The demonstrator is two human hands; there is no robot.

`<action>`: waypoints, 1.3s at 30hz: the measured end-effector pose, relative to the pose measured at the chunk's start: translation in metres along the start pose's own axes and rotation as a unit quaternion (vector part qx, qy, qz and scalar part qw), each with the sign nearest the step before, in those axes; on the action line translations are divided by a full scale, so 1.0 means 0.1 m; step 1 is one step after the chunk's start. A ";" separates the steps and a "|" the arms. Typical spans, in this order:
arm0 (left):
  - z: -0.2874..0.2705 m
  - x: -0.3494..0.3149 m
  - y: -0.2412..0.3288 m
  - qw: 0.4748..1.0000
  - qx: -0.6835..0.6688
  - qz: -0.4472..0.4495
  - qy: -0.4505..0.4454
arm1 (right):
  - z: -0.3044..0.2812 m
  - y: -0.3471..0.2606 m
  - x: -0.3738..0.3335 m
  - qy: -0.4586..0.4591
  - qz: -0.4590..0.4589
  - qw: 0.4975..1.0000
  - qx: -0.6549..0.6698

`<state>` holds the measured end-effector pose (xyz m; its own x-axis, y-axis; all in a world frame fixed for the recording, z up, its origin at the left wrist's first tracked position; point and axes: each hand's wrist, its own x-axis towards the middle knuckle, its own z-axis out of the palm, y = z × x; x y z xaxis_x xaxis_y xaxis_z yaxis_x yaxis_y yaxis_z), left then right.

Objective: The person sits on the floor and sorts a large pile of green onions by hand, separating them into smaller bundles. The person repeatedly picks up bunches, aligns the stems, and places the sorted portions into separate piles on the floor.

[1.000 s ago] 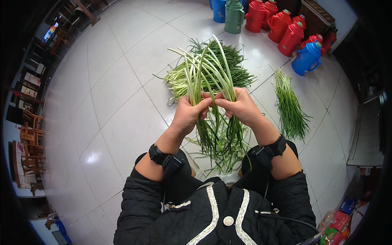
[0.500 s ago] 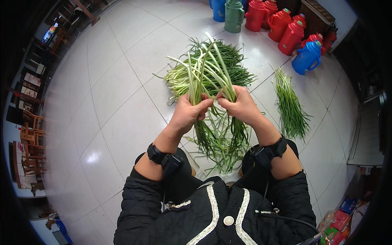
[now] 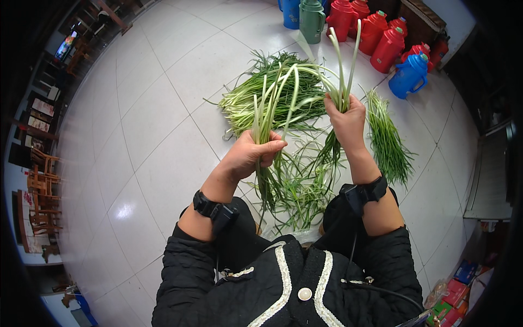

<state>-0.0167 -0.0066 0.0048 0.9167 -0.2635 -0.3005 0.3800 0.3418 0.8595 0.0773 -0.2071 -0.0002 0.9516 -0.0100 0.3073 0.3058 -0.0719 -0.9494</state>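
My left hand (image 3: 251,151) is closed round a bunch of garlic chives (image 3: 263,121), pale stems upward and green leaves hanging below the fist. Farther right and higher, my right hand (image 3: 348,120) grips a second bunch of chives (image 3: 341,90) upright. Some bent stems arch across the gap between the two bunches. Behind them a big pile of chives (image 3: 242,103) lies on the floor, its pale ends to the left. Loose leaves and scraps (image 3: 299,193) are strewn below my hands, between my knees. A smaller, neater row of chives (image 3: 388,139) lies to the right.
Red vacuum flasks (image 3: 388,50), a green flask (image 3: 311,22) and blue flasks (image 3: 409,76) stand on the tiled floor (image 3: 158,114) at the back right. Wooden chairs (image 3: 44,182) are at the far left. Colourful packages (image 3: 455,293) lie at the lower right.
My right hand has moved right and away from me with its bunch, parting from my left hand. The left hand has stayed nearly in place, still gripping its chives.
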 end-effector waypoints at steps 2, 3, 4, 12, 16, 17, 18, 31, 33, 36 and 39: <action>0.01 0.01 0.00 1.000 0.006 0.017 0.023 | 0.03 -0.04 -0.10 -0.038 0.050 0.997 0.047; 0.02 0.01 -0.01 0.999 0.017 0.030 0.041 | 0.05 -0.07 -0.16 -0.108 0.068 0.991 0.045; 0.03 0.01 -0.01 0.997 0.027 0.037 0.061 | 0.09 -0.10 -0.23 -0.153 0.078 0.984 0.054; 0.11 0.03 -0.04 0.987 0.005 0.116 0.112 | 0.27 -0.17 -0.38 -0.274 0.094 0.956 0.045; 0.07 0.02 -0.03 0.979 0.066 0.140 0.136 | 0.28 -0.17 -0.41 -0.313 0.057 0.948 0.034; 0.06 0.02 -0.03 0.978 0.067 0.141 0.137 | 0.27 -0.17 -0.42 -0.309 0.080 0.947 0.040; 0.05 0.02 -0.03 0.979 0.067 0.142 0.131 | 0.26 -0.18 -0.41 -0.310 0.109 0.943 0.046; 0.06 0.00 0.00 0.987 0.010 0.132 0.095 | 0.19 -0.23 -0.33 -0.341 0.308 0.864 0.209; 0.08 0.00 0.00 0.985 -0.045 0.125 0.112 | 0.19 -0.24 -0.33 -0.341 0.311 0.862 0.211; 0.08 0.00 -0.01 0.986 0.005 0.127 0.106 | 0.20 -0.25 -0.34 -0.357 0.286 0.871 0.179; 0.08 -0.01 -0.02 0.986 0.025 0.134 0.092 | 0.20 -0.23 -0.35 -0.353 0.277 0.878 0.168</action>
<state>-0.0196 -0.0145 0.0065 0.9920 -0.0011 -0.1263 0.1196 0.3303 0.9363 0.0378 -0.1847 0.0096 0.7037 0.6780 -0.2125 -0.3319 0.0492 -0.9420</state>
